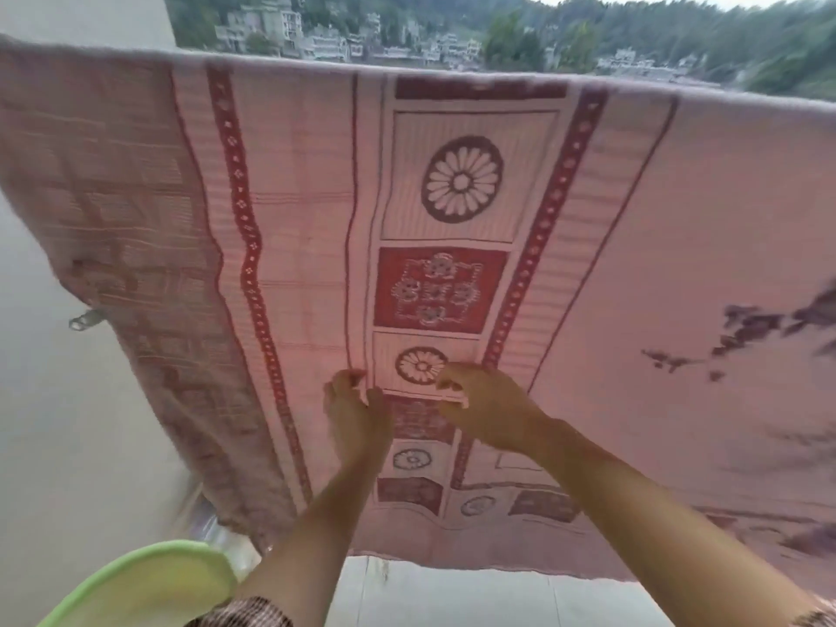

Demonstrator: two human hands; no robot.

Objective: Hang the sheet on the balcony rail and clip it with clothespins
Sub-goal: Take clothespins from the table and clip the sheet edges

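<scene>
A pink sheet (452, 196) with dark red borders and flower medallions hangs draped over the balcony rail, which it hides. It fills most of the view. My left hand (355, 416) and my right hand (486, 407) are both against the cloth low in the middle, next to each other. Each pinches a small fold of the sheet between thumb and fingers. A pale clothespin (86, 319) sticks out from the sheet's left edge. No clothespin shows in either hand.
A light green plastic basin (149, 586) sits at the bottom left by my body. A white wall (54, 423) stands on the left. Pale floor (407, 595) shows below the sheet's hem. Buildings and wooded hills lie beyond the rail.
</scene>
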